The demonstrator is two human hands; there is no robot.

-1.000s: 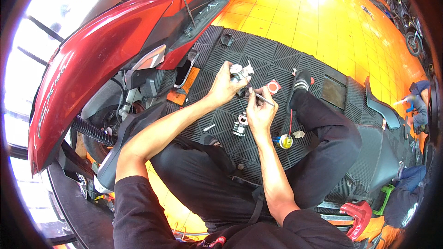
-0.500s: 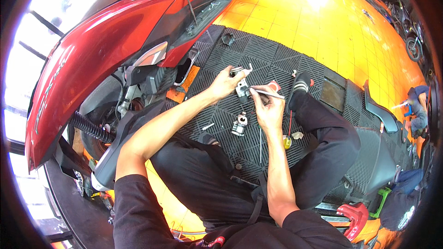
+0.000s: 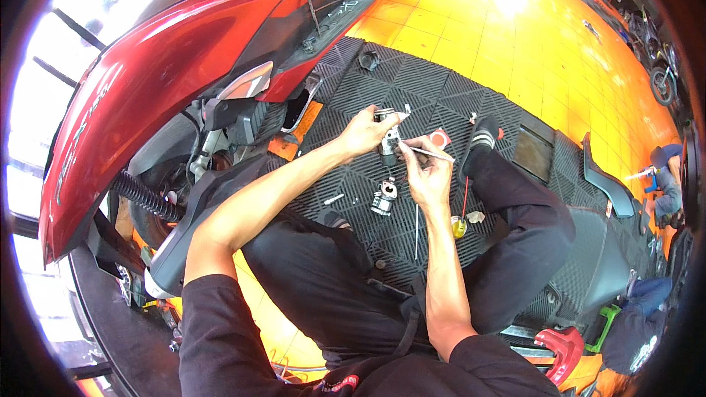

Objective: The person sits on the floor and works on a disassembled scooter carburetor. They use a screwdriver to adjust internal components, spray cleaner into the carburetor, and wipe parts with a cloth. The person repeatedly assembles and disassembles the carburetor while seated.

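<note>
My left hand (image 3: 368, 132) is closed, fingers pinched at the top of a silver-and-black metal engine part (image 3: 390, 148) held above the mat. A small pale piece sticks out past those fingertips; its kind is too small to tell. Closed as well, my right hand (image 3: 428, 176) grips a slim, pen-like metal tool (image 3: 435, 154), its near end against or close to the engine part. Below them on the mat lies a second silver part with a round bore (image 3: 383, 198), resembling a throttle body. A short pale rod (image 3: 334, 198) lies to its left.
A red scooter (image 3: 169, 51) fills the left side. Around me on the black ribbed mat (image 3: 412, 81) are a red-rimmed round piece (image 3: 439, 138), a yellow can with a red straw (image 3: 458, 228) and a thin rod (image 3: 416, 231). Other people (image 3: 668, 184) are at the far right.
My left hand has tilted slightly, and the pale piece past its fingertips sits lower. My right hand is almost still, its tool angled a little differently. The whole view has shifted slightly.
</note>
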